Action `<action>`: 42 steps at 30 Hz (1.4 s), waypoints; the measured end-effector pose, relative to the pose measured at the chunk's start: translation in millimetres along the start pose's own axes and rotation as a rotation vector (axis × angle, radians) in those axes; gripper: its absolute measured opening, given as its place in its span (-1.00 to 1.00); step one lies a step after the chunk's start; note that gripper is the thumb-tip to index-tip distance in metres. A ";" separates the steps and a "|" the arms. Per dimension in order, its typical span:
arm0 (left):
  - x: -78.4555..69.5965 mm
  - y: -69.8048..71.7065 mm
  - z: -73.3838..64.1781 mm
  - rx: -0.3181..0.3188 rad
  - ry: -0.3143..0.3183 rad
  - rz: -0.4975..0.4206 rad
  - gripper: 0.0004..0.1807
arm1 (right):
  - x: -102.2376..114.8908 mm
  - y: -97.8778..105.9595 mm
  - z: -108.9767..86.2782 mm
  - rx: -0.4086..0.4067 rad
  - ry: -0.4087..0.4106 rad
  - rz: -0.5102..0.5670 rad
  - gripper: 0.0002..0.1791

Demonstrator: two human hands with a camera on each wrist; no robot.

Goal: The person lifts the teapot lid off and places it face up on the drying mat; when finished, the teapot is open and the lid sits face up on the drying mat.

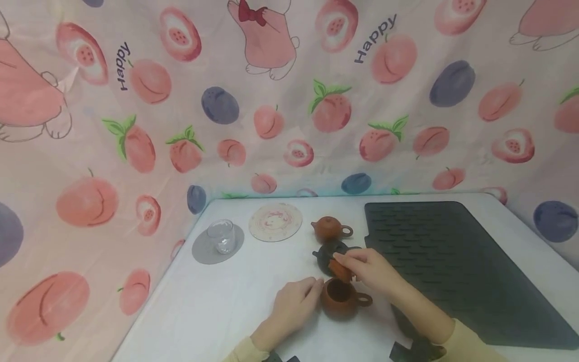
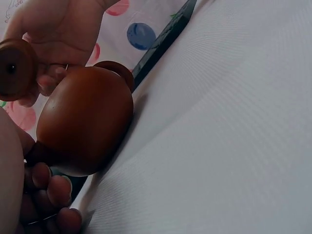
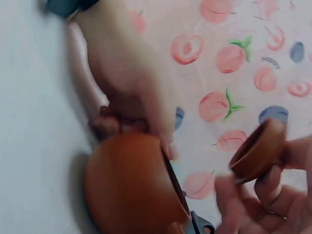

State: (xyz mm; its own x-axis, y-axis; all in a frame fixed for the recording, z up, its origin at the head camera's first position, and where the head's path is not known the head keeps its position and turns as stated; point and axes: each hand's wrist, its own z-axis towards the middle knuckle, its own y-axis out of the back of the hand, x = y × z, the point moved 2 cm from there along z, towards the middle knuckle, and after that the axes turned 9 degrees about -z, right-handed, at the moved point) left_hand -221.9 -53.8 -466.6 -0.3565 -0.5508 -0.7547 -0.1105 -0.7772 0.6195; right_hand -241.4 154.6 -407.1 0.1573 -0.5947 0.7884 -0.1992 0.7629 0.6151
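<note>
A brown clay teapot point(image 1: 339, 303) stands uncovered on the white table, its dark opening facing up and its handle to the right. My left hand point(image 1: 296, 303) is at its left side; in the left wrist view the thumb and curled fingers point(image 2: 59, 190) pinch the spout point(image 2: 38, 153). My right hand point(image 1: 375, 271) pinches the teapot's round lid point(image 1: 340, 270), tilted above the opening. The lid point(image 2: 15, 69) turns its underside, with a small dark hole, toward the left wrist camera. In the right wrist view the lid point(image 3: 261, 150) appears apart from the teapot point(image 3: 131, 187).
Just behind are a dark teapot point(image 1: 326, 259) and another brown teapot point(image 1: 327, 230) with its lid on. A clear glass point(image 1: 221, 236) stands on a grey round mat point(image 1: 203, 253) at left. A patterned round mat point(image 1: 260, 223) lies farther back. A large black tray point(image 1: 452, 281) covers the right side.
</note>
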 end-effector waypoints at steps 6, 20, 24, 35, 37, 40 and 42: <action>-1.9 0.4 2.3 -0.037 -0.023 0.005 -0.47 | -5.0 6.8 6.3 0.131 -0.068 0.469 -0.62; 2.2 2.0 1.5 -0.020 -0.017 -0.049 -0.45 | -12.1 15.7 4.5 0.199 -0.128 0.845 -0.74; 3.8 0.8 0.4 -0.012 -0.010 -0.068 -0.43 | -14.7 17.7 6.2 0.164 -0.157 0.851 -0.76; 5.2 -1.6 0.0 -0.001 0.011 -0.055 -0.44 | -15.9 18.9 8.4 0.171 -0.181 0.896 -0.51; 5.6 -2.1 0.0 0.007 0.016 -0.055 -0.44 | -15.6 19.1 8.3 0.162 -0.161 0.860 -0.54; 5.0 -1.9 0.1 0.017 0.021 -0.057 -0.44 | -16.6 19.6 8.4 0.134 -0.138 0.748 -0.58; 4.6 -1.8 0.4 0.021 0.021 -0.057 -0.44 | -18.2 20.3 8.6 0.105 -0.125 0.656 -0.56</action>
State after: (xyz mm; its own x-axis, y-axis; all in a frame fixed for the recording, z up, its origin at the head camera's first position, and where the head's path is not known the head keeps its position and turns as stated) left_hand -223.7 -54.8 -471.1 -0.3295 -0.5121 -0.7933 -0.1501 -0.8011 0.5794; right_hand -256.7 178.7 -408.9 -0.1403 -0.0464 0.9890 -0.3094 0.9509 0.0007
